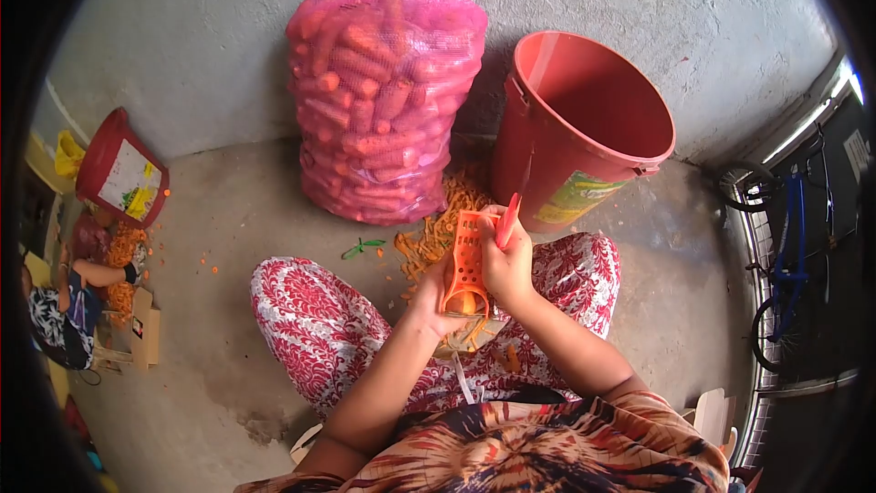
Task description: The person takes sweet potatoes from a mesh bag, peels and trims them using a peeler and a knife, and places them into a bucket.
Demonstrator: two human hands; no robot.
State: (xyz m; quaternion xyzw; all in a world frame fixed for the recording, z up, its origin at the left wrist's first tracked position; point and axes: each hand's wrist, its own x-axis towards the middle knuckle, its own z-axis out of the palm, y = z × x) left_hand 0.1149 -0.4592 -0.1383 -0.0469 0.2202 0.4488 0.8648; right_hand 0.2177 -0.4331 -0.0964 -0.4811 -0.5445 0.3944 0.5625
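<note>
An orange plastic grater [469, 260] with rows of holes is held between my two hands above my lap. My left hand [432, 297] is closed round its lower left side. My right hand [507, 260] grips the handle of a red-handled knife [509, 219], its thin blade pointing up and away, and also touches the grater's right side. At the grater's lower end shows a round orange piece [466, 302]. Orange peelings [424, 246] lie on the floor just beyond my hands.
A pink mesh sack of carrots [383, 110] stands by the wall, beside a tall red bin [561, 141]. Further left are a tipped red bucket [123, 169], more peelings [123, 260] and a seated person [64, 310]. A blue bicycle [790, 260] is at the right.
</note>
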